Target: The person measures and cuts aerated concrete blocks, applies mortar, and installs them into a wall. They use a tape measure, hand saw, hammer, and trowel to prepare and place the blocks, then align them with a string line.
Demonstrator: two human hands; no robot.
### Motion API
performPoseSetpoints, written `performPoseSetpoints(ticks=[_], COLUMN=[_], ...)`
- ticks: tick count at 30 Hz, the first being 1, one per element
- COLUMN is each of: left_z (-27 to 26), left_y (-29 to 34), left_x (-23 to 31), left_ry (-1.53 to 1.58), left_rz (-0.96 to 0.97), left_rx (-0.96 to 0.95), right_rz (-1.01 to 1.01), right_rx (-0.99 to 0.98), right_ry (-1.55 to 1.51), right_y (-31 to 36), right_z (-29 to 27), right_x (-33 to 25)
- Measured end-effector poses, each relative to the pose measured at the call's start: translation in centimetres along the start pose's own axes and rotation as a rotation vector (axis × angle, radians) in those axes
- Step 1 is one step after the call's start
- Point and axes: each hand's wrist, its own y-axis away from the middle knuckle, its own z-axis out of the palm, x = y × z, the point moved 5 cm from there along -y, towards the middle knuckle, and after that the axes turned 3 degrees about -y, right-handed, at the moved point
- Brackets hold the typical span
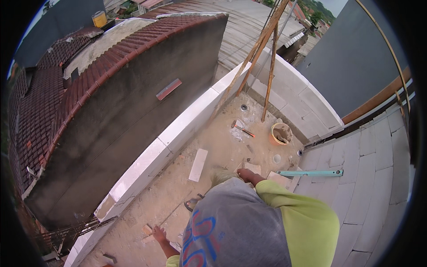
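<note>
My left hand (159, 234) is low over the sandy floor with its fingers spread and nothing in it. Beside its fingertips lies a small brown block piece (147, 229). My right hand (244, 173) is by my khaki trouser leg (221, 176), close to a pale block piece (253, 168). Its fingers are partly hidden, so their grip cannot be made out. A teal spirit level (310, 173) lies to the right of this hand, across another pale block (279, 180). In front of me a long white block (198, 165) rests flat on the floor.
A low white block wall (165, 138) runs along the left, with a tiled roof (111, 75) beyond. Grey block walls (356, 178) stand at right. A mortar bucket (281, 134), a hammer (243, 129) and pipe ends (243, 107) are ahead, near wooden poles (269, 75).
</note>
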Motion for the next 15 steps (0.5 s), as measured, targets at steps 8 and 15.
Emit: performPoseSetpoints(ticks=[8,15], left_z=[19.4,27.1], left_y=[5.5,13.2], left_x=[-1.1,-1.7], left_ry=[-0.538,-0.822], left_rz=[0.463,0.292], left_rx=[-0.324,-0.392], right_rz=[0.047,0.042], right_rx=[0.03,0.131], right_ry=[-0.081,-0.225], right_y=[-5.5,-9.6], right_z=[-3.8,-13.8], right_x=[9.2,15.3])
